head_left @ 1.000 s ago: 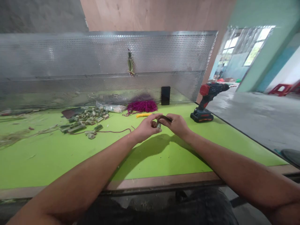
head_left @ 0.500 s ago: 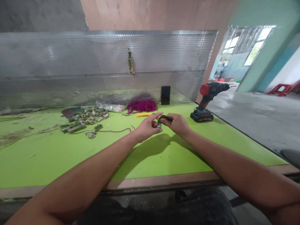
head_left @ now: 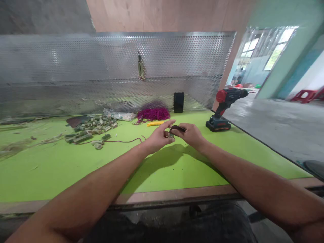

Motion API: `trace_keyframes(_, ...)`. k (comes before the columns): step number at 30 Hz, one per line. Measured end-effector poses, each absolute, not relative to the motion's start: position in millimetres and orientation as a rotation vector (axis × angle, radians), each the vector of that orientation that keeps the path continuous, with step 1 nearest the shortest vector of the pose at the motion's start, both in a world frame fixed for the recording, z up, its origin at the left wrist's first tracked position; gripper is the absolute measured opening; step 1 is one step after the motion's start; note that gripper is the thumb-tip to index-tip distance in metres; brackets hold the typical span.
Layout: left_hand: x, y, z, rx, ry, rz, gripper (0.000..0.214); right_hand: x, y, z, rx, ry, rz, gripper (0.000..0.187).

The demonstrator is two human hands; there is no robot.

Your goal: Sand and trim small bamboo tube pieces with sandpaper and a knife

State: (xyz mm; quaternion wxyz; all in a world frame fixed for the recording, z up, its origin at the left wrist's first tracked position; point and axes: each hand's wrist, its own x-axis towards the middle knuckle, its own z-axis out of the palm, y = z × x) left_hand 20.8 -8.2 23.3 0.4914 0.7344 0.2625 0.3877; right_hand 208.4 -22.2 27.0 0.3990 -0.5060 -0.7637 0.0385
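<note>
Both my hands meet above the middle of the green table (head_left: 177,168). My left hand (head_left: 158,137) pinches a small grey-green cylinder (head_left: 171,135) between thumb and fingers, its index finger stretched out. My right hand (head_left: 191,134) is closed on a dark curved strip (head_left: 177,127) that arches over the cylinder. The two things touch between my fingertips. Much of each is hidden by my fingers.
A heap of similar small cylinders (head_left: 93,127) lies at the left, with a thin reddish cord (head_left: 121,141). Magenta cord (head_left: 153,114), a yellow piece (head_left: 155,124) and a black phone (head_left: 178,102) stand by the perforated metal screen (head_left: 101,67). A red cordless drill (head_left: 222,108) stands at the right edge.
My left index finger has straightened out a little. Both hands have stayed in the same spot with the cylinder and strip.
</note>
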Motion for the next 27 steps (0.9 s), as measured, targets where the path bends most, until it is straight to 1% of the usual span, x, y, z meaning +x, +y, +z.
trace_keyframes(14, 22.9, -4.0, 18.8, 1.764, 0.685, 1.037, 0.082, 210.3, -20.5, 27.3, -1.348, -1.931, 0.065, 0.048)
trace_keyframes(27, 22.7, -7.0, 20.5, 1.790, 0.700, 1.029, 0.083, 209.5, -21.9, 28.5, -1.348, -1.972, 0.060, 0.047)
